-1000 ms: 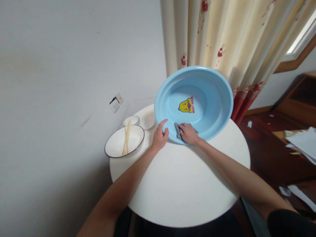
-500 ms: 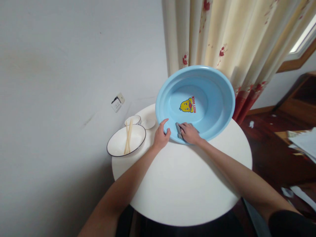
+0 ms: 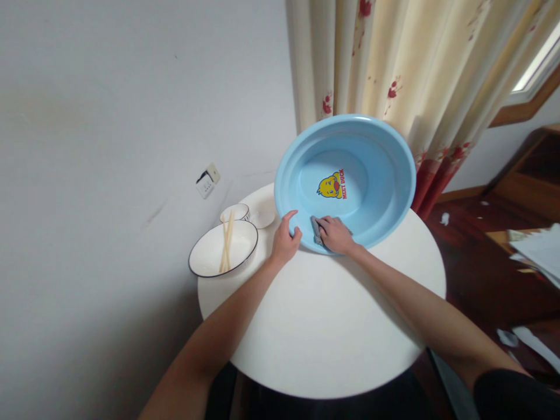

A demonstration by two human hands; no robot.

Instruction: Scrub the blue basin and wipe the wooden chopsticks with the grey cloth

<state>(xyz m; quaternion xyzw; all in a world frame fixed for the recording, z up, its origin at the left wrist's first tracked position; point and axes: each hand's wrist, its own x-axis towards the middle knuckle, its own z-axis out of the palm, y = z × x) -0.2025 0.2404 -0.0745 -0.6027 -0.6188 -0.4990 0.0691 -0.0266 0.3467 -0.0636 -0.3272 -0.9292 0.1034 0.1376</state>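
Observation:
A light blue plastic basin with a yellow duck print stands tilted on the white round table, its inside facing me. My left hand grips the basin's near left rim, thumb on one side and fingers curled over the edge. Pressed against the lower inner wall, a grey cloth lies under my right hand. The fingers of that hand are closed on the cloth and cover much of it.
Left of the basin, a large white bowl with a dark rim carries chopsticks. Behind it are a small bowl and a white dish on the table. A wall socket and a curtain are close by.

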